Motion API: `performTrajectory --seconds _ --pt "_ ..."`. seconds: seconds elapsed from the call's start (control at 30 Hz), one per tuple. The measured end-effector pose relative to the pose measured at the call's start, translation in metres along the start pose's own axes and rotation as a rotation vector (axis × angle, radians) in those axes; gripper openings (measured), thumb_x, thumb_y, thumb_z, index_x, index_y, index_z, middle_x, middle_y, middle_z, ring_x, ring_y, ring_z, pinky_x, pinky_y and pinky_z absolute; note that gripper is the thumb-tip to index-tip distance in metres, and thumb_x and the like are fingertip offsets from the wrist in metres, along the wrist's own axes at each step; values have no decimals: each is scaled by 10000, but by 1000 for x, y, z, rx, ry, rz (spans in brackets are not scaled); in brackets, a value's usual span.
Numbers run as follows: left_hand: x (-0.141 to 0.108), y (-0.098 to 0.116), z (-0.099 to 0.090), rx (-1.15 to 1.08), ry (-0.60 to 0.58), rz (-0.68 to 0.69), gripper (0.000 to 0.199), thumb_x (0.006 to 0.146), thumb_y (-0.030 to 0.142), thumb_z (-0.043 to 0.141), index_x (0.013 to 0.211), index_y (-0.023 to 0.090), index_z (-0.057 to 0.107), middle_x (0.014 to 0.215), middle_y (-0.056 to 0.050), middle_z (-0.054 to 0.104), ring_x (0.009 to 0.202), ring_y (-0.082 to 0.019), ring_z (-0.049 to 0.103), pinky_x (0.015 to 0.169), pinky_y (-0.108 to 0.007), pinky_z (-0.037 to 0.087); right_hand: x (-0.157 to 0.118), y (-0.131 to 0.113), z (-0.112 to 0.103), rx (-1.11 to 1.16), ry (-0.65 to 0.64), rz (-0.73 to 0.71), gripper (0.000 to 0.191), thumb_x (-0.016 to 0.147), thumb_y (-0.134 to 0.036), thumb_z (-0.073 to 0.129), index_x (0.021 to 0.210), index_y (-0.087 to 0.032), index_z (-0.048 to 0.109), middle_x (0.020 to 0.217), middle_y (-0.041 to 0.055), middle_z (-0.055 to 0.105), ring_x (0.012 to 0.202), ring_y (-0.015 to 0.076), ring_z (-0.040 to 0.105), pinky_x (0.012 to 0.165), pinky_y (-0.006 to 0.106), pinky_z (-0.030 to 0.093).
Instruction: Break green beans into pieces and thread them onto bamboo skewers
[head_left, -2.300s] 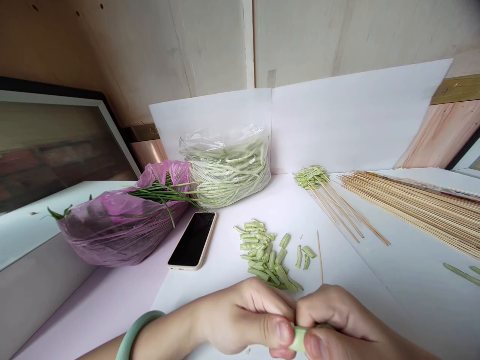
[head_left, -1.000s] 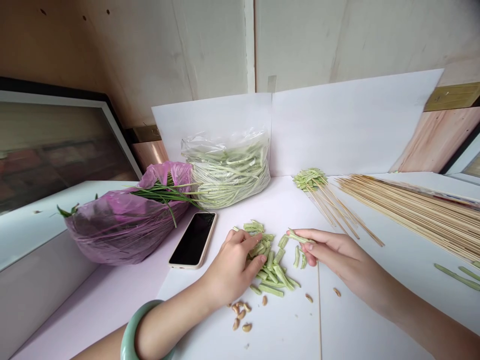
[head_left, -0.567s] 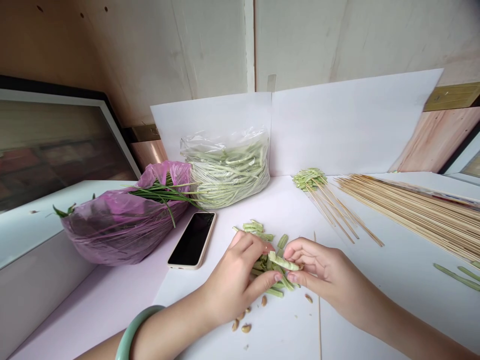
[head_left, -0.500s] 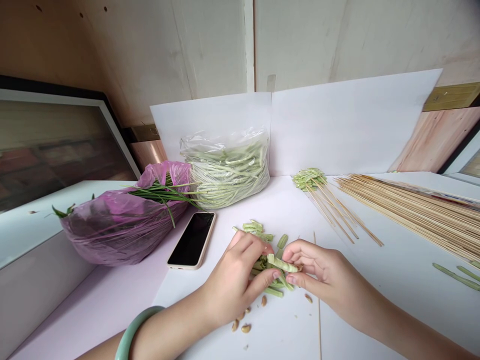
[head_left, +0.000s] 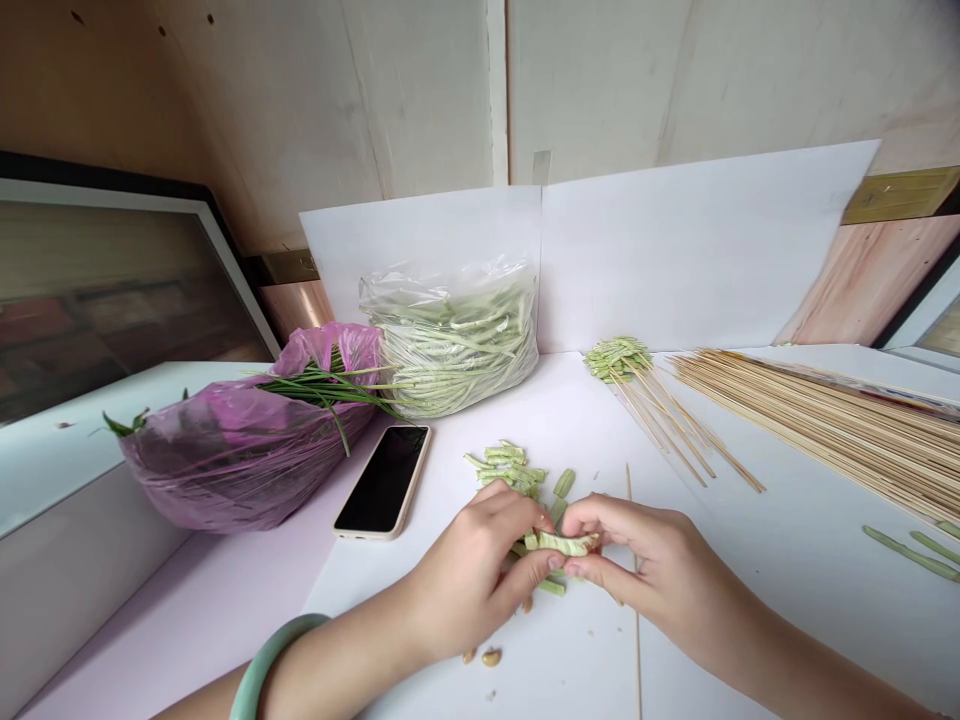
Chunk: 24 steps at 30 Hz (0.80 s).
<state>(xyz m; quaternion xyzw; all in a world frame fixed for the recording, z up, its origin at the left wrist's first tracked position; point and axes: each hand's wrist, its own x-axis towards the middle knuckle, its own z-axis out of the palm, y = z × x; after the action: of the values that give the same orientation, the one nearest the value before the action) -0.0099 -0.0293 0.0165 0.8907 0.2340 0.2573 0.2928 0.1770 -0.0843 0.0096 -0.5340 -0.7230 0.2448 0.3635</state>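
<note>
A pale green bean piece (head_left: 564, 543) with a brownish right end is pinched between both hands. My left hand (head_left: 480, 570), with a green bangle (head_left: 270, 660) on its wrist, grips the left end between thumb and fingers. At the browned end, my right hand (head_left: 649, 550) closes thumb and fingertips on it. Cut bean pieces (head_left: 508, 468) lie in a loose pile behind and beneath the hands, partly hidden by them. Brown bean seeds (head_left: 491, 658) are scattered in front of my left hand. One wooden skewer (head_left: 638, 665) runs under my right hand.
Bean pieces on skewers (head_left: 619, 355) lie at the back, left of a large bundle of bare skewers (head_left: 817, 420). A phone (head_left: 382, 482), a purple bag (head_left: 247, 460) of greens and a clear bag (head_left: 465, 350) of long beans stand left. Loose beans (head_left: 911, 550) lie far right.
Both hands have come slightly closer together and the bean piece has turned to lie more level, a little lower. Some seeds are now covered by my left hand.
</note>
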Motion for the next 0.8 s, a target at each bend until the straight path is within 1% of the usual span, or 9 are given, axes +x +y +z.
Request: performTrajectory --seconds 0.1,0.2,0.27,0.4,0.5,0.57,0.63,0.73,0.8 --pt "1 1 -1 5 -9 -7 102 883 236 535 906 159 597 789 -54 608 824 -200 530 748 -285 405 -1 2 1 -66 30 -55 91 799 -172 561 737 -233 535 653 -21 600 593 145 565 561 245 438" --pt "1 1 0 0 -46 25 151 887 284 536 907 157 613 787 -55 610 792 -194 526 737 -283 399 -3 3 4 -102 35 -108 142 800 -125 528 708 -233 515 628 -25 587 563 136 540 527 236 418" --pt "1 1 1 -17 -81 38 204 903 323 508 867 159 625 761 -51 604 752 -186 518 714 -280 393 -5 4 6 -141 27 -149 173 796 -85 498 702 -230 503 617 -29 572 546 128 527 510 225 406" --pt "1 2 3 -123 -113 -26 292 926 318 463 734 159 615 629 -18 562 672 -162 504 661 -258 382 -8 3 7 -213 42 -228 168 822 -95 499 718 -227 486 616 -35 552 538 117 530 506 209 407" --pt "2 4 3 -171 -119 -19 280 915 271 471 711 151 621 637 -11 547 660 -148 494 661 -247 382 -7 2 6 -257 34 -249 206 820 -95 518 676 -224 447 595 -43 517 518 113 516 484 206 396" --pt "2 4 3 -176 -113 -15 260 904 251 482 719 150 634 654 -12 546 668 -147 491 673 -248 387 -6 1 5 -261 -12 -236 232 811 -74 523 657 -224 436 595 -45 508 519 113 517 480 204 399" --pt "1 3 3 -184 -112 -44 250 898 249 486 729 151 642 664 -13 547 677 -150 497 674 -247 391 -5 0 4 -260 -57 -238 239 813 -65 525 652 -223 446 607 -40 517 527 115 525 485 205 409" --pt "-1 1 5 -199 -118 -117 232 887 268 502 746 146 640 687 -17 555 681 -151 512 641 -238 390 -6 -1 3 -311 -63 -310 225 830 -84 530 658 -218 474 606 -28 533 513 124 533 471 219 403" --pt "-1 1 6 -213 -138 -133 240 879 293 519 737 140 636 670 -11 550 641 -139 501 605 -230 379 -8 -1 4 -372 -45 -375 220 831 -75 516 663 -213 490 588 -21 535 493 126 531 452 223 390"
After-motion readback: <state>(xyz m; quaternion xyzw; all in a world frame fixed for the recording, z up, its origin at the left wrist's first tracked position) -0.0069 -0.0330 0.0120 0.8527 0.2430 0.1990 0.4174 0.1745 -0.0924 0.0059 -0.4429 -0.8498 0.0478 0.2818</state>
